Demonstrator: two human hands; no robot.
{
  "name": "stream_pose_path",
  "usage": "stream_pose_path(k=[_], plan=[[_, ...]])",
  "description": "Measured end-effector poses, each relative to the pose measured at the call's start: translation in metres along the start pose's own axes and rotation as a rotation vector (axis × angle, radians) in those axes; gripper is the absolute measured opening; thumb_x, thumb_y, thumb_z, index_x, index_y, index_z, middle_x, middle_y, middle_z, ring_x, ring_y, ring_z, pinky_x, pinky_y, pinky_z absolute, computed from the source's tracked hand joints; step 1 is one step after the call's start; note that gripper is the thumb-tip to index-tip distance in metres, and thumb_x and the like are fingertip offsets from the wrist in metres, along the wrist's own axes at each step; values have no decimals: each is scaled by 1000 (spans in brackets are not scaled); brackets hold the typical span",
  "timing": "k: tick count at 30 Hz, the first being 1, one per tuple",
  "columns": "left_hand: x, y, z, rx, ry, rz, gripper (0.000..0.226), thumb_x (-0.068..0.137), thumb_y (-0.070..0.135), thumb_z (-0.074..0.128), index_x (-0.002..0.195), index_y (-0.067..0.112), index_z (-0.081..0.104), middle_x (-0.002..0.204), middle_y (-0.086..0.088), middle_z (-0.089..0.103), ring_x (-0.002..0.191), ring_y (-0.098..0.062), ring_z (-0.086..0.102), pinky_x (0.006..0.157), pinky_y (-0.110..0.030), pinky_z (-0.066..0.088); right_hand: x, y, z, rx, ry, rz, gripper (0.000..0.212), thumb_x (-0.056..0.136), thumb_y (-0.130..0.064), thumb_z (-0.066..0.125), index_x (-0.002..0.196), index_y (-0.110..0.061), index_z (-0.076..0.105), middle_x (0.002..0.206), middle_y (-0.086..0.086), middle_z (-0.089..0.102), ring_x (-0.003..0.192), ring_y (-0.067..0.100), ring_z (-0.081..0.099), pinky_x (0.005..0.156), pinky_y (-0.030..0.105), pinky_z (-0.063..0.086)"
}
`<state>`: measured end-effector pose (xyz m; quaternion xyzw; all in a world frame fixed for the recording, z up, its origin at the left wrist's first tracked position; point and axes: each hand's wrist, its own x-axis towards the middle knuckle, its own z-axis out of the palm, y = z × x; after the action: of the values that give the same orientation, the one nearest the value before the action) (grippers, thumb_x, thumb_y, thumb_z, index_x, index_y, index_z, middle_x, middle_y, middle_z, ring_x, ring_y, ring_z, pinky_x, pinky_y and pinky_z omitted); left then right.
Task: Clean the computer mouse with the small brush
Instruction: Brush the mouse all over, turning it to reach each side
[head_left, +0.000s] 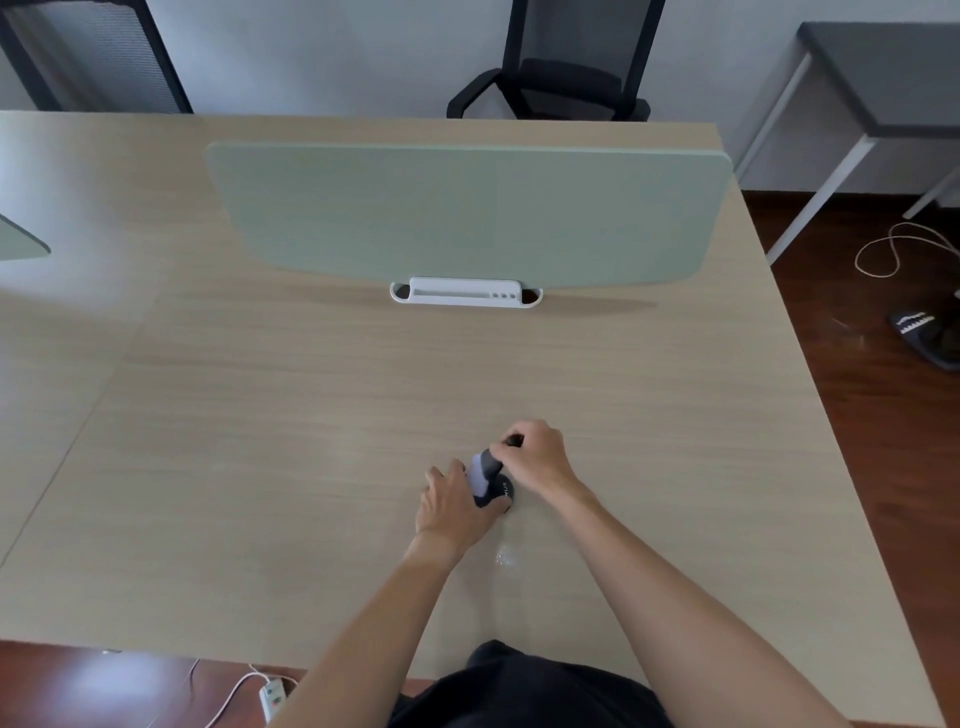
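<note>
Spanning pale wood desk w/ green divider, office chair behind.

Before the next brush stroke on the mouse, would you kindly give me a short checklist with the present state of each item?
1. Left hand steadies the mouse: ok.
2. Right hand grips the brush: ok, only a dark tip shows.
3. Bristles touching the mouse: cannot tell, hidden by fingers.
4. Mouse rests on the desk: ok.
5. Dirt left on the mouse: cannot tell.
</note>
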<state>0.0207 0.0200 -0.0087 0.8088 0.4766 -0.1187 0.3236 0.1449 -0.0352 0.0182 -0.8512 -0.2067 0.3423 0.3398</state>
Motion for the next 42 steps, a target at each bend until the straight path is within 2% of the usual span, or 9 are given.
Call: stream_pose_path(k=[10, 14, 17, 24, 28, 33, 37, 40, 42], plan=[[7, -5, -5, -51, -38, 13, 65, 77, 41, 74, 127, 12, 45, 123, -11, 44, 113, -34, 49, 93, -37, 44, 0, 34, -19, -109, 133, 111, 6, 77, -12, 62, 76, -9, 68, 75, 2, 62, 75, 24, 62, 64, 30, 52], [6, -3, -3, -59, 4, 14, 84, 70, 30, 78, 139, 15, 33, 133, -6, 46, 125, -28, 42, 98, -35, 42, -6, 21, -6, 19, 157, 6, 9, 82, -11, 62, 82, -4, 67, 76, 4, 64, 70, 16, 56, 56, 18, 42], [0, 3, 4, -6, 66, -11, 89, 69, 40, 79, 139, 12, 31, 132, -6, 45, 122, -27, 42, 94, -35, 43, -14, 16, 13, 104, 139, 9, 10, 81, -14, 63, 80, -4, 67, 76, 5, 65, 66, 10, 55, 52, 9, 39], [8, -9, -7, -111, -2, 15, 107, 60, 21, 87, 145, 10, 22, 136, -10, 46, 129, -31, 41, 101, -34, 38, -17, 49, 0, 57, 155, 210, 12, 63, -5, 54, 64, -2, 65, 69, 12, 69, 67, 25, 63, 58, 33, 52], [8, -14, -8, -120, -32, 31, 106, 59, 16, 86, 145, 14, 25, 138, -7, 44, 132, -27, 37, 102, -33, 38, -14, 34, -1, 203, 227, 52, 11, 78, -14, 65, 73, -4, 67, 71, 8, 68, 66, 17, 57, 55, 12, 40], [1, -13, 1, -110, 5, 56, 108, 58, 21, 88, 145, 9, 25, 135, -6, 46, 129, -27, 38, 102, -30, 35, -10, 22, 25, 142, 128, -65, 9, 82, -12, 63, 76, -7, 68, 71, 7, 66, 70, 21, 57, 65, 22, 43], [4, -16, -1, -155, 8, 54, 113, 55, 16, 90, 146, 9, 23, 133, -8, 49, 128, -27, 42, 98, -29, 38, -11, 39, 22, -37, 10, -14, 21, 76, -12, 61, 58, -9, 51, 57, 4, 54, 61, 24, 47, 54, 31, 38], [7, -17, -3, -149, -7, 65, 113, 55, 14, 90, 146, 10, 24, 130, -8, 50, 127, -27, 43, 95, -28, 39, -8, 46, 3, -90, -85, 25, 9, 70, -10, 62, 68, -9, 70, 69, 7, 70, 66, 22, 60, 57, 27, 46], [7, -18, -3, -143, -18, 77, 112, 55, 12, 89, 146, 11, 24, 131, -8, 50, 127, -27, 43, 96, -28, 38, -5, 44, -4, -39, -62, 12, 9, 73, -11, 64, 70, -8, 72, 67, 7, 68, 63, 17, 55, 56, 23, 42]])
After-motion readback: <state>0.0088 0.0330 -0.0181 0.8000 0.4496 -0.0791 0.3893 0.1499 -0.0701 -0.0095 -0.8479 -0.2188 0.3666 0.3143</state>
